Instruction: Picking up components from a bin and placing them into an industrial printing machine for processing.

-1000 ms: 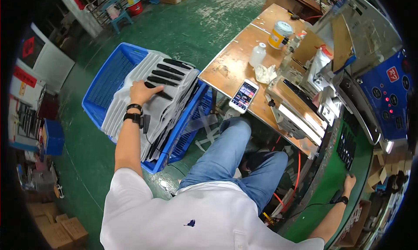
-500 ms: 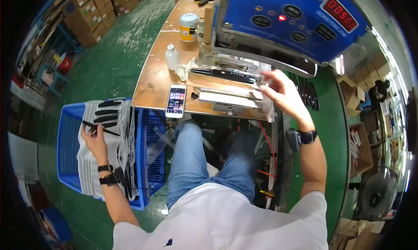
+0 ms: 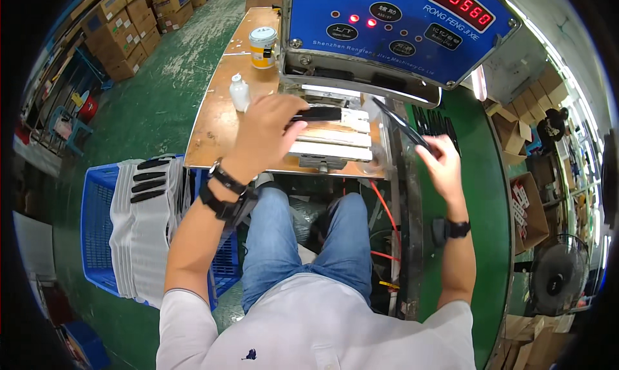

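Swapping, seemingly: my left hand [image 3: 269, 129] grips a strip [image 3: 321, 114] at the jig [image 3: 332, 152], right hand [image 3: 443, 163] another strip [image 3: 402, 123] beside it; next, align.

I've got a white bottle [image 3: 240, 96] near a yellow-and-white tub [image 3: 261, 47], a fan [image 3: 557, 277] to my right, stacked cartons [image 3: 122, 23] ahead-left.
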`<act>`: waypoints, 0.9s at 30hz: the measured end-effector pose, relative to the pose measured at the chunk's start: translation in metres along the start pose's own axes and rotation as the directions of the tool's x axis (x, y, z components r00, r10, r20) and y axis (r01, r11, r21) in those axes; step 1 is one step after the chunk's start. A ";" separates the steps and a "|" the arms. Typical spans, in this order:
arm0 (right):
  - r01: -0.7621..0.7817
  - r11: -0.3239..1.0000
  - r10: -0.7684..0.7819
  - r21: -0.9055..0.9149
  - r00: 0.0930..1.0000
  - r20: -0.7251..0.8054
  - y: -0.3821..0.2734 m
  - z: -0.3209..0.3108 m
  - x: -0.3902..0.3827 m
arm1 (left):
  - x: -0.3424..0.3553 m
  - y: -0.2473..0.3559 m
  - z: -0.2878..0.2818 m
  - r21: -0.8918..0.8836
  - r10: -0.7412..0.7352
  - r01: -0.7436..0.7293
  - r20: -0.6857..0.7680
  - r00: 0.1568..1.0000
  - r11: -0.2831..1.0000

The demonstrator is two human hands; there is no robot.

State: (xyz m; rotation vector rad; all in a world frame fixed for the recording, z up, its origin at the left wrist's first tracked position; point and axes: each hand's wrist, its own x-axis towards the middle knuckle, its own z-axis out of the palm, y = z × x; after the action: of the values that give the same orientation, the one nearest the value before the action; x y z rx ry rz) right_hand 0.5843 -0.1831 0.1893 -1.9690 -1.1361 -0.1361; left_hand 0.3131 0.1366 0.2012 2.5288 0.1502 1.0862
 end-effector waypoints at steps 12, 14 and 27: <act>-0.391 0.822 0.394 -0.413 0.915 -0.083 0.145 -0.036 -0.126 | -0.027 0.002 -0.015 0.192 0.088 -0.069 -0.090 0.992 0.979; -0.420 0.795 0.453 -0.437 0.891 -0.034 0.138 -0.032 -0.128 | -0.056 -0.019 -0.030 0.119 -0.007 0.030 -0.190 0.982 0.992; -0.415 0.822 0.460 -0.391 0.888 0.024 0.126 -0.039 -0.107 | -0.316 -0.170 -0.211 0.528 -0.823 0.849 -0.488 0.292 -0.012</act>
State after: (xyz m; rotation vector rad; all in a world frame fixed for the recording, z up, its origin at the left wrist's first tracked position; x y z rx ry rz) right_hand 0.6285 -0.3116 0.0883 -2.5657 -0.7285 0.0106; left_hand -0.0494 0.2797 0.0544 2.0852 2.2671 0.4748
